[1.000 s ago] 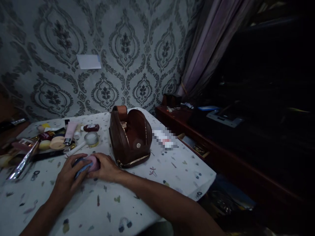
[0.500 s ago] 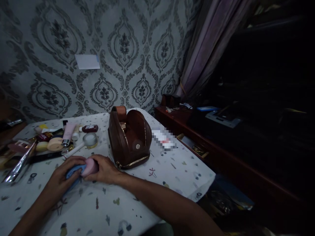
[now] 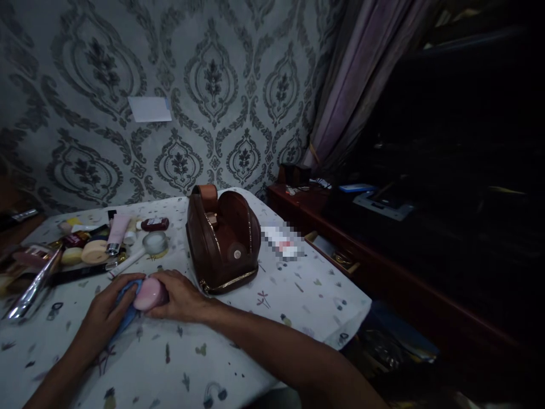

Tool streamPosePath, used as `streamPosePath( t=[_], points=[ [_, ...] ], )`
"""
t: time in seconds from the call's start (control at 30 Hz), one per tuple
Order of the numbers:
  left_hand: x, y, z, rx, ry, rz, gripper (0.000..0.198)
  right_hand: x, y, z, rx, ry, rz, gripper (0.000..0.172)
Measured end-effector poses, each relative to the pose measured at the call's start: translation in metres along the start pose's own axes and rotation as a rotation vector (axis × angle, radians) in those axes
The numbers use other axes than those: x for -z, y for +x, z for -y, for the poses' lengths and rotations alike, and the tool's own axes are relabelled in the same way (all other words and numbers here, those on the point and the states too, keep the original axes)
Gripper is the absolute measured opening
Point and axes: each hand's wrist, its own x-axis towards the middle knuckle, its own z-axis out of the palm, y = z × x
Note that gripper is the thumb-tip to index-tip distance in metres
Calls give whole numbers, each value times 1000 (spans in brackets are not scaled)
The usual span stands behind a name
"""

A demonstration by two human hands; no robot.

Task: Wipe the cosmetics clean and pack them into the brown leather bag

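My left hand [image 3: 104,311] is curled around a blue cloth [image 3: 123,309] and presses it against a small pink rounded object [image 3: 149,293]. My right hand [image 3: 181,295] grips that pink object from the right, fingers closed round it. Both hands rest low on the white patterned tablecloth [image 3: 255,318]. Just behind my right hand stands a brown leather pouch [image 3: 223,238], unzipped, with a strap loop on top.
Several cosmetics lie at the table's back left: a pink tube [image 3: 116,233], a round cream puff [image 3: 94,251], a small mirror [image 3: 154,242], a dark red bottle [image 3: 153,224]. A blurred packet [image 3: 281,241] lies right of the pouch. A dark wooden cabinet [image 3: 383,267] stands to the right.
The pink object has been lifted slightly and turned, showing more of its surface. My left hand with the blue cloth has slid down and to the left along it.
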Motion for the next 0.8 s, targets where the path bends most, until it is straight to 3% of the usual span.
streamPosePath(
  t=[0.2, 0.3, 0.4, 0.53, 0.8],
  points=[
    [-2, -2, -7, 37, 4, -18, 46, -1, 0, -2, 91, -41, 23, 69],
    [-4, -3, -10, -62, 50, -75, 46, -4, 1, -5, 108, -47, 16, 74],
    [-8, -6, -12, -213, 167, -150, 43, -5, 2, -6, 100, -61, 21, 64],
    [-12, -10, -16, -376, 274, -162, 35, -3, 1, -2, 66, -49, 34, 61],
    [-12, -10, -20, -461, 282, -100, 24, 2, 1, 4, 44, -116, 59, 60]
  ],
)
